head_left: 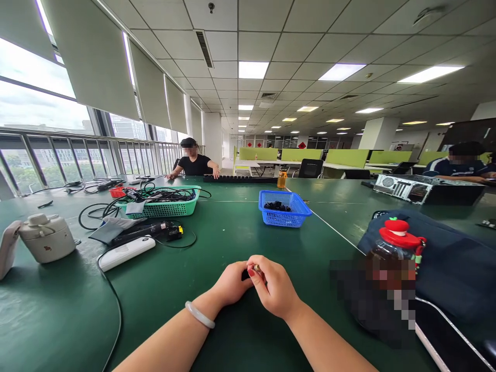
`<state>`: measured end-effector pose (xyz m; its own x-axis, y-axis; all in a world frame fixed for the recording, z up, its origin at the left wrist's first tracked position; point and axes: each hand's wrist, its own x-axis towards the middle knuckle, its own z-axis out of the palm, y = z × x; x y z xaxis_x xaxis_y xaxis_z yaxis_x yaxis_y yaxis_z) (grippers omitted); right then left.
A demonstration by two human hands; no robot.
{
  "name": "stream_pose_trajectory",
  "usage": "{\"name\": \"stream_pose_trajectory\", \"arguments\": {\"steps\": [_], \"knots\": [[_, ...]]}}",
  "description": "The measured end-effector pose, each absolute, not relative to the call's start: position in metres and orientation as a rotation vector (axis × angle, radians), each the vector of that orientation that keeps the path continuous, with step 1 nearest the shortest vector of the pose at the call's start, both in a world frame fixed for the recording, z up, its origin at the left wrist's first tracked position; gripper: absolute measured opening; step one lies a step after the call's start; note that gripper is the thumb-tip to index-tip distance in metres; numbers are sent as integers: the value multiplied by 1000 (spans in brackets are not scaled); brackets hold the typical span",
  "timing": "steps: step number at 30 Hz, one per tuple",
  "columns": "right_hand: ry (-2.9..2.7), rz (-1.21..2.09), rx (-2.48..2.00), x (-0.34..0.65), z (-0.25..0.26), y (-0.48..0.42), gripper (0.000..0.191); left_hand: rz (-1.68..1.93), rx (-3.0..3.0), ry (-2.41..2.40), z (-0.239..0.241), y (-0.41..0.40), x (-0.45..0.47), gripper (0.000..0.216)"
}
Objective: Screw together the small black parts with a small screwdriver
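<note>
My left hand (231, 283) and my right hand (276, 290) meet just above the green table (232, 232), near its front edge. Both are closed around a small dark part (251, 271) with a metallic tip, pinched between the fingertips; most of it is hidden. A pale bangle (199, 314) circles my left wrist. Beyond the hands stands a blue basket (284, 208) with small black pieces in it.
A green basket (165, 202) of cables, a white power strip (126, 252) and a white appliance (45, 237) lie to the left. A red-capped bottle (395, 258) stands on dark cloth at right. A keyboard (240, 179) and two seated people are at the far side.
</note>
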<state>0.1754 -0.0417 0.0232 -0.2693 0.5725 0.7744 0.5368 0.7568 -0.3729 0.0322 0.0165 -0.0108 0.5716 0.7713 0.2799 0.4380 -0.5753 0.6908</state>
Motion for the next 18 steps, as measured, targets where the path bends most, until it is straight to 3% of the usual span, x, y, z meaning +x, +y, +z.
{"name": "stream_pose_trajectory", "arguments": {"steps": [6, 11, 18], "knots": [[-2071, 60, -837, 171, 26, -45, 13, 750, 2230, 967, -10, 16, 30, 13], [-2212, -23, -779, 166, 20, -44, 30, 729, 2172, 1019, -7, 17, 31, 33], [-2110, -10, -845, 172, 21, -40, 33, 775, 2235, 973, -11, 16, 32, 17]]}}
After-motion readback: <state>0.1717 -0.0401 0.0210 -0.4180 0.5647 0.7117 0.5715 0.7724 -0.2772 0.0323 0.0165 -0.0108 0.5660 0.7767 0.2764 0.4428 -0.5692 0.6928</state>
